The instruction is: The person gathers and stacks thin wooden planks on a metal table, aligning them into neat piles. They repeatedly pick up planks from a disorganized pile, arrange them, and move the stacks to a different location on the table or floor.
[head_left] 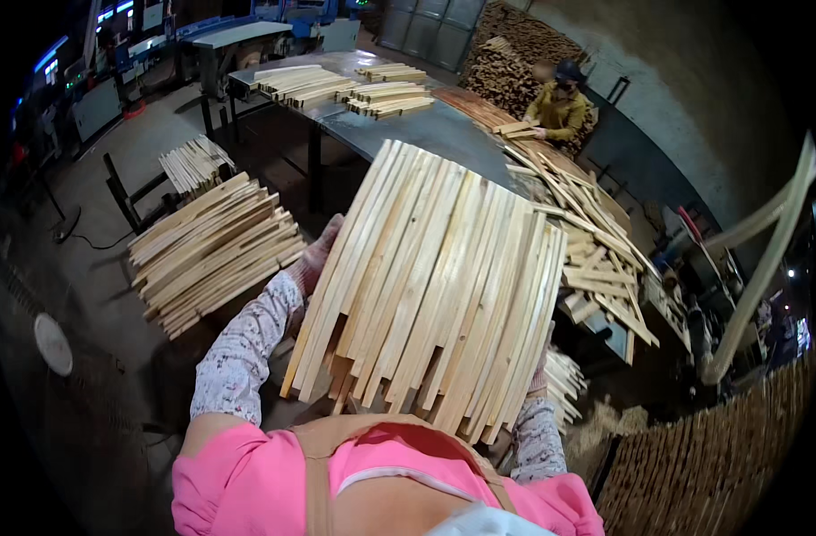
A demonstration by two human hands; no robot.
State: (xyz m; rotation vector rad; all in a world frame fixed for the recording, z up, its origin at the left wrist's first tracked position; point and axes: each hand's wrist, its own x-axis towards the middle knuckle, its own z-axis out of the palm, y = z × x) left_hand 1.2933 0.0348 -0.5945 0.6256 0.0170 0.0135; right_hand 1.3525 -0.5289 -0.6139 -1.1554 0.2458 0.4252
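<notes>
A large armful of pale wooden slats rests against my chest, fanned out toward the metal table. My left hand, in a worn glove, grips the left side of the bundle. My right hand is mostly hidden under the bundle's right edge and holds it from below. Both forearms wear floral patterned sleeves.
A stack of slats lies on a low stand at left. The grey metal table ahead carries more slat piles. A loose heap of offcuts lies at right, where a person in a yellow jacket works. Stacked wood fills the lower right.
</notes>
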